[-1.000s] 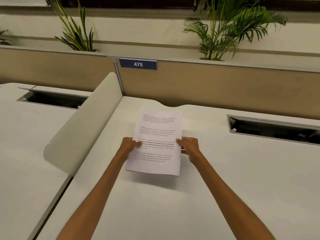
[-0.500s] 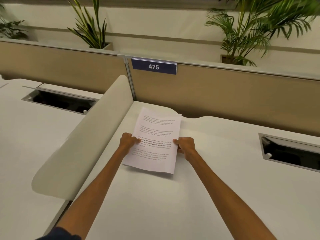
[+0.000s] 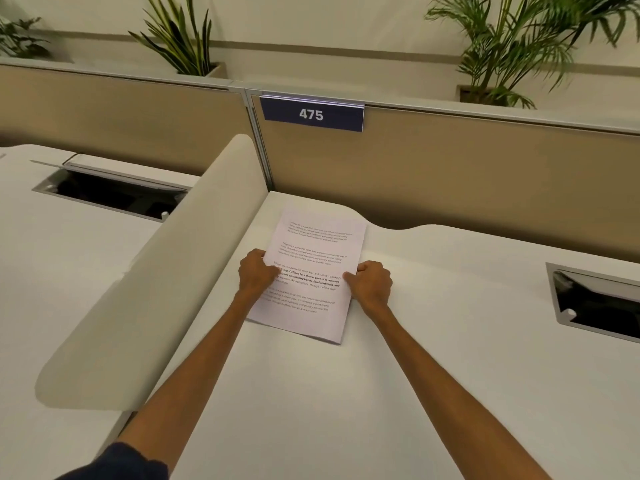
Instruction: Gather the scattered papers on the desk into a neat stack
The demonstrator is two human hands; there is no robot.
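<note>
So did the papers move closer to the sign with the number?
Yes. The papers moved toward the 475 sign and the curved divider, into the desk's back corner.

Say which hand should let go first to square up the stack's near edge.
Right, probably. The right hand sits closer to the paper stack's near corner, while the left hand grips the other long edge and can steady it.

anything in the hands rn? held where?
Yes: the stack of printed papers, held by both hands. Left hand has a grip on its left long edge, right hand on its right long edge, each about midway along.
</note>
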